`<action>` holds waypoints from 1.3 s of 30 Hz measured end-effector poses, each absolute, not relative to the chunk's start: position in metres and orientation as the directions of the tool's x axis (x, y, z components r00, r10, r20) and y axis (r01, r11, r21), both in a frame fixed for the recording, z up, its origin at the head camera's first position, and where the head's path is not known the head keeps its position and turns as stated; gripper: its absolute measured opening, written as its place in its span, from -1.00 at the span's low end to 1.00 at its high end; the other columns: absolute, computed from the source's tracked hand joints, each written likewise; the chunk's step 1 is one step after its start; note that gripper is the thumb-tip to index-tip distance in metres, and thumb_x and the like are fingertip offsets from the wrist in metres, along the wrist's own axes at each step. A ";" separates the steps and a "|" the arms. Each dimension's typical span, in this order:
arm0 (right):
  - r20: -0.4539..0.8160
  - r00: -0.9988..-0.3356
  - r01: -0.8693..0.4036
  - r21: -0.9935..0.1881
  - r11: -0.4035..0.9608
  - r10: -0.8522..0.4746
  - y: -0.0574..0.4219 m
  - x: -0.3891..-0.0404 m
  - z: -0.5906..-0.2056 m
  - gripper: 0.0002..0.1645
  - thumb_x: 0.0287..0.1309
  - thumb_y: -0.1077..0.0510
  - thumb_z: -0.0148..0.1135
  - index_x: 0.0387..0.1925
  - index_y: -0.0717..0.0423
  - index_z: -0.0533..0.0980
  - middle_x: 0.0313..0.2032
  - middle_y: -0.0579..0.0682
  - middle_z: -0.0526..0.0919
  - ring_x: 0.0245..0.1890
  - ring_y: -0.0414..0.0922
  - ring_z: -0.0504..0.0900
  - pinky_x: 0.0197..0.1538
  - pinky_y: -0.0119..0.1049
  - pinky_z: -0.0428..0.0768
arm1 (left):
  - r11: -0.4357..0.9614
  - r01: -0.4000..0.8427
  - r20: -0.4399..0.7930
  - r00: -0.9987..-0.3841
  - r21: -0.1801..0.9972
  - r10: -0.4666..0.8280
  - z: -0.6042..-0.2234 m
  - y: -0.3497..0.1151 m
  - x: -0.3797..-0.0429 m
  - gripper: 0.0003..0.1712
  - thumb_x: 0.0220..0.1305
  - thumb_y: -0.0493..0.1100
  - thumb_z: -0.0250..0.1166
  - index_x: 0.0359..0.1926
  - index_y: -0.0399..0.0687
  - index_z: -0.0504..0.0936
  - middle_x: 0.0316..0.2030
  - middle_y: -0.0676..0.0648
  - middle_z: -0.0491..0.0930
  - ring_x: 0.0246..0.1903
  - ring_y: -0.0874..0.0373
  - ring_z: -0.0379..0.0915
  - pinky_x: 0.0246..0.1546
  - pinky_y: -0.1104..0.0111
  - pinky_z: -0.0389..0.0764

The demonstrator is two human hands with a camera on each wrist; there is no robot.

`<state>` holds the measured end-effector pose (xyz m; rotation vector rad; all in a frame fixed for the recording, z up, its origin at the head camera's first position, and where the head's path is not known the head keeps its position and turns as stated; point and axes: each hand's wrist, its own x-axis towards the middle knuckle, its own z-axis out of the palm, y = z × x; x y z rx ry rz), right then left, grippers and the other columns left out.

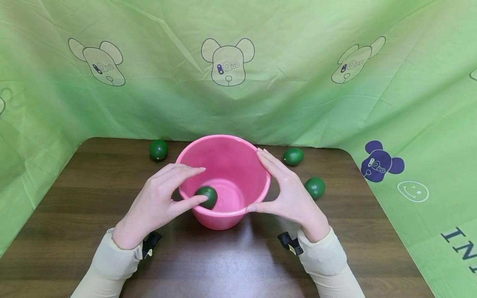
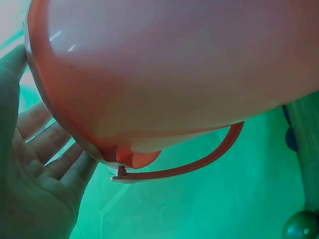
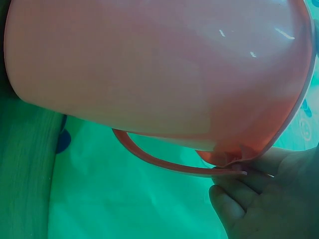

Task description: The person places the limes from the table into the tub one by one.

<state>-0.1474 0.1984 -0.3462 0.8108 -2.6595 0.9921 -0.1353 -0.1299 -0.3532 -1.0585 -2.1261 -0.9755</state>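
Observation:
A pink bucket [image 1: 218,221] stands upright on the wooden table, with one green lime [image 1: 210,191] inside it. My left hand [image 1: 156,198] is over the bucket's left rim, thumb and fingers spread apart. In the head view its thumb overlaps the lime; whether they touch I cannot tell. Against the right side of the rim lies my right hand [image 1: 290,192], fingers extended along the far part and thumb at the near part. The bucket's handle [image 2: 199,164] hangs on the far side and also shows in the right wrist view, near my right fingers.
Behind the bucket to the left lies a lime [image 1: 158,150]. Two more, a lime at the back right [image 1: 293,156] and a lime beside my right hand [image 1: 315,188], rest on the table [image 1: 231,265]. A green printed cloth [image 1: 231,107] hangs along the back and sides.

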 end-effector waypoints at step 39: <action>0.350 -0.833 -0.553 -0.544 0.631 -0.429 0.199 -0.148 -0.346 0.46 -0.33 -0.42 0.66 0.59 -0.14 0.16 0.54 -0.26 0.12 0.53 -0.23 0.03 0.40 0.04 0.28 | 0.498 0.776 0.725 -0.590 0.387 0.356 -0.346 -0.139 -0.137 -0.12 0.30 0.40 0.28 0.40 -0.10 0.50 0.38 -0.12 0.43 0.39 -0.07 0.26 0.38 0.11 0.27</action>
